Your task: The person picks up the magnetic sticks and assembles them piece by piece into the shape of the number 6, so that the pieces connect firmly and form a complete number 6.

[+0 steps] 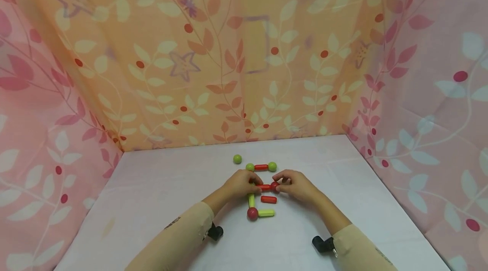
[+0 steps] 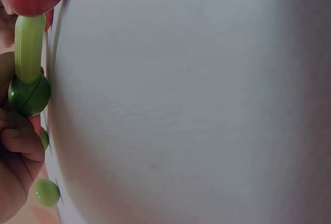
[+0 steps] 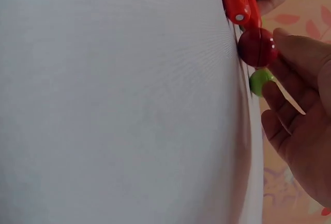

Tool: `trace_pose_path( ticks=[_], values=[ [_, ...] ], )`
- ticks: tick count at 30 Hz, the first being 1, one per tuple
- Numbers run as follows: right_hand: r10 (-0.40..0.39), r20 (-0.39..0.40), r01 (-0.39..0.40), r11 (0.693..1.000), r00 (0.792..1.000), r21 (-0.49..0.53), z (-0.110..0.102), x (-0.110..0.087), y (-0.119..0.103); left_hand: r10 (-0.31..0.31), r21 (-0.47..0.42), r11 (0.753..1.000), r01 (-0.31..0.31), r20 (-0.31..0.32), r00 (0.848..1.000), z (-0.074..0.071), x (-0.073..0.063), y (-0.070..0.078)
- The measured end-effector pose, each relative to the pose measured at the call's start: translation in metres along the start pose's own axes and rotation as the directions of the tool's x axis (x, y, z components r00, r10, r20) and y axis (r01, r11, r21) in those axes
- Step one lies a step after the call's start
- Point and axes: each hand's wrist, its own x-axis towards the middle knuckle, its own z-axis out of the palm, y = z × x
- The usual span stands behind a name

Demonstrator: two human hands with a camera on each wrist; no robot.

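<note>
My left hand holds a green ball, its fingers around the ball and by the left end of a red stick. At that stick's right end, my right hand pinches a dark red ball between thumb and fingertips. A yellow-green stick runs from the held green ball to a larger red ball. From this red ball another yellow-green stick points right. A loose red stick lies between the two rows. The left fingers partly hide the green ball.
Farther back, a red stick lies between two light green balls, one at its left and one at its right. A separate green ball sits behind them. Patterned cloth walls enclose the white table.
</note>
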Motion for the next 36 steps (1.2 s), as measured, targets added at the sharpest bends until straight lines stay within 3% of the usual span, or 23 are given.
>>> trace_pose_path(
  ticks=[4, 10, 26, 36],
  values=[
    [-0.061, -0.024, 0.060, 0.997, 0.998, -0.038, -0.001, -0.004, -0.010, 0.008, -0.002, 1.000, -0.008, -0.006, 1.000, 0.000, -0.001, 0.000],
    [-0.131, 0.017, 0.132, 0.988, 0.991, -0.077, 0.008, -0.010, -0.022, 0.037, 0.023, 0.999, -0.036, -0.024, 0.999, -0.002, -0.001, -0.002],
    [-0.066, 0.059, 0.072, 0.992, 0.996, -0.101, 0.032, -0.017, -0.023, 0.056, 0.021, 0.998, -0.055, -0.028, 0.998, 0.001, -0.001, -0.005],
    [-0.039, 0.050, 0.048, 0.980, 0.998, -0.194, 0.036, -0.018, -0.027, 0.057, 0.006, 0.998, -0.057, -0.028, 0.998, 0.001, -0.001, -0.004]
  ],
)
